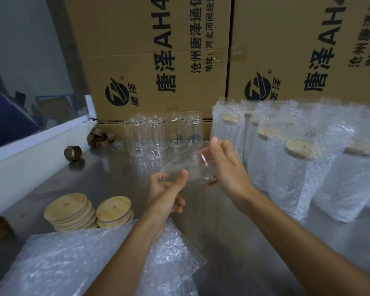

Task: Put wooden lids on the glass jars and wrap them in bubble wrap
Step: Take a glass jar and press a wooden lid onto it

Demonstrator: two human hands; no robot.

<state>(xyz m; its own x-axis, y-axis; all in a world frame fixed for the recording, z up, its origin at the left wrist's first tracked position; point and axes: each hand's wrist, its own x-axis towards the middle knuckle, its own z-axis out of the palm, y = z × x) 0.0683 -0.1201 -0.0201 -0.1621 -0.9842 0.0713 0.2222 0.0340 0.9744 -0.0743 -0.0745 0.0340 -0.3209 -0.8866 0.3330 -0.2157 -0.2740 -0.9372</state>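
Head cam only, looking down at a steel table (233,242). Both hands are up over the middle of it with one clear glass jar (186,167) between them, tipped on its side, open mouth toward the left. The right hand (224,165) is curled round the base end, thumb sticking up. The left hand (169,195) sits under the mouth end with its thumb pressed on the glass and the other fingers curled loosely underneath; the glass is so see-through that I can't quite tell how firmly they clamp it, but it looks like a hold.

No lid on that jar. The wooden lids (71,212) are in two stacks near the left, just beside a flat pile of bubble wrap sheets (73,263) that lies under the left forearm.

Behind the hands there's a small cluster of bare jars (156,135) standing upright, mouths open. To the right stands a bunch of wrapped jars (297,167), each in bubble wrap with a wooden lid showing through the top.

Big printed cardboard boxes (158,60) line the back, and a few empty brown tape cores (73,152) sit on the left.
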